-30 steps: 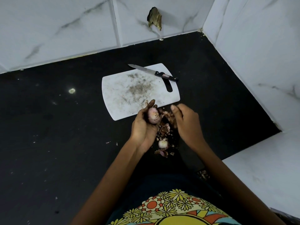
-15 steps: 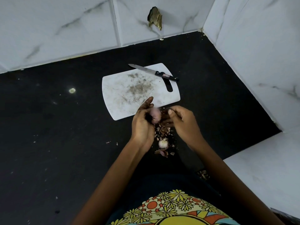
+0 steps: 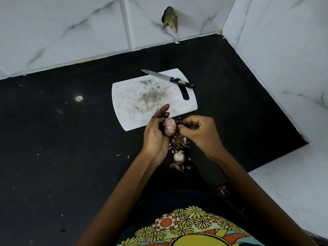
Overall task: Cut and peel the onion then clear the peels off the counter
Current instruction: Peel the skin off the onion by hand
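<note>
My left hand [image 3: 155, 135] grips a small pale pink onion [image 3: 169, 126] just in front of the white cutting board [image 3: 134, 102]. My right hand [image 3: 198, 130] is against the onion's right side, its fingertips pinching at the skin there. Below my hands a heap of brown onion peels [image 3: 179, 143] lies on the black counter [image 3: 71, 148], with a second small peeled onion [image 3: 178, 157] among them. A black-handled knife [image 3: 170, 79] lies across the far edge of the board.
White marble-look tiled walls close in the counter at the back and right. A brown dried scrap [image 3: 170, 18] sticks to the back wall. A pale round spot [image 3: 79, 98] and small crumbs mark the counter at left. A white ledge [image 3: 292, 183] sits at lower right.
My right hand has moved left from the peel heap up against the onion and now pinches at its skin. My left hand has turned the onion slightly.
</note>
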{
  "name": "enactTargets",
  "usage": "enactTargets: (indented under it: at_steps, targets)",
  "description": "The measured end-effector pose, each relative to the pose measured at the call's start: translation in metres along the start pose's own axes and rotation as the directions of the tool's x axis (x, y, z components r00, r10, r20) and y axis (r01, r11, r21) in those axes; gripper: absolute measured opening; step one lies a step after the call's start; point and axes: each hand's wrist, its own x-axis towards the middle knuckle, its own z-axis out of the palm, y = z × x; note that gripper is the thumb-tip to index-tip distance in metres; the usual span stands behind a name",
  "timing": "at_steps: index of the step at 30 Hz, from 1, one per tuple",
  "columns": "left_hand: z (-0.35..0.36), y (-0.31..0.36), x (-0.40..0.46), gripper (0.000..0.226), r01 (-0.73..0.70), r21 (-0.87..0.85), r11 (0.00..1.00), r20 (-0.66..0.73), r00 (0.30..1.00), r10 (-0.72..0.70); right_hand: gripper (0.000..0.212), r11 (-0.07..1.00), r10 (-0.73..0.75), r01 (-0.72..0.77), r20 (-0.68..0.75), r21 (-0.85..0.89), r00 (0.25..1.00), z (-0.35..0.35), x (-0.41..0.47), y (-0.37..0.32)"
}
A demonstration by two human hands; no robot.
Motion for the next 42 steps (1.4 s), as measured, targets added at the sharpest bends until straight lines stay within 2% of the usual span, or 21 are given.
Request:
enactTargets:
  at_steps: [4, 8, 13, 19, 23, 24, 26, 28, 30, 33, 35, 36, 37, 39, 42]
  targets:
    - [-0.003, -0.001, 0.002, 0.041, 0.013, 0.010, 1.000, -0.002, 1.000, -0.013, 0.004, 0.999, -0.010, 0.008, 0.037, 0.044, 0.999, -0.002, 0.000, 0.001]
    - [0.001, 0.000, -0.001, 0.042, 0.032, -0.033, 0.999, 0.005, 0.999, -0.032, 0.014, 0.999, 0.001, 0.000, 0.019, -0.032, 1.000, 0.003, -0.001, 0.000]
    - [-0.001, 0.002, -0.002, 0.040, 0.079, -0.032, 0.996, 0.016, 0.997, -0.078, 0.019, 1.000, 0.004, -0.004, 0.048, 0.007, 0.999, 0.001, 0.001, -0.005]
    - [-0.003, 0.002, -0.001, 0.039, 0.119, -0.040, 0.992, 0.035, 0.992, -0.118, 0.003, 0.998, 0.013, -0.015, 0.037, 0.056, 0.999, -0.001, 0.001, 0.000]
    - [0.000, 0.003, -0.003, 0.037, 0.166, -0.109, 0.980, 0.052, 0.986, -0.161, 0.007, 0.995, 0.064, -0.066, 0.030, 0.072, 0.998, 0.000, 0.006, 0.002]
    - [0.000, 0.002, -0.003, 0.036, 0.182, -0.144, 0.973, 0.051, 0.983, -0.177, 0.009, 0.995, 0.080, -0.081, 0.026, 0.051, 0.996, 0.000, 0.008, 0.003]
    - [-0.002, 0.001, -0.002, 0.034, 0.203, -0.195, 0.960, 0.035, 0.979, -0.200, 0.016, 0.993, 0.058, -0.060, -0.020, -0.101, 0.998, 0.000, 0.010, 0.007]
    - [-0.006, -0.001, 0.001, 0.032, 0.216, -0.195, 0.957, -0.003, 0.975, -0.220, 0.033, 0.957, -0.018, -0.009, -0.087, -0.290, 0.996, -0.002, 0.010, 0.010]
    - [-0.008, 0.000, 0.002, 0.034, 0.225, -0.177, 0.958, -0.033, 0.972, -0.235, 0.046, 0.929, -0.077, 0.009, -0.169, -0.371, 0.983, -0.006, 0.007, 0.013]
    - [-0.010, 0.002, 0.002, 0.032, 0.228, -0.108, 0.968, -0.014, 0.973, -0.231, 0.039, 0.889, -0.123, 0.007, -0.224, -0.457, 0.967, -0.011, 0.004, 0.015]
    - [-0.008, 0.003, 0.000, 0.027, 0.223, -0.027, 0.974, 0.017, 0.975, -0.223, 0.019, 0.872, -0.097, 0.008, -0.156, -0.489, 0.983, -0.012, 0.003, 0.014]
    - [-0.007, 0.002, 0.000, 0.025, 0.219, 0.014, 0.976, 0.031, 0.975, -0.220, 0.010, 0.900, -0.063, 0.021, -0.083, -0.436, 0.995, -0.011, 0.003, 0.012]
    - [-0.007, 0.002, 0.000, 0.024, 0.217, 0.047, 0.975, 0.043, 0.975, -0.219, 0.017, 0.936, -0.035, 0.035, 0.006, -0.349, 0.999, -0.009, 0.002, 0.008]
    - [-0.006, 0.002, -0.002, 0.024, 0.216, 0.093, 0.972, 0.061, 0.973, -0.222, 0.046, 0.971, -0.067, 0.102, 0.164, -0.218, 0.984, -0.007, 0.000, 0.006]
    - [-0.006, 0.004, -0.003, 0.031, 0.215, 0.136, 0.967, 0.107, 0.967, -0.230, 0.066, 0.934, -0.130, 0.205, 0.259, -0.293, 0.957, -0.004, -0.001, 0.007]
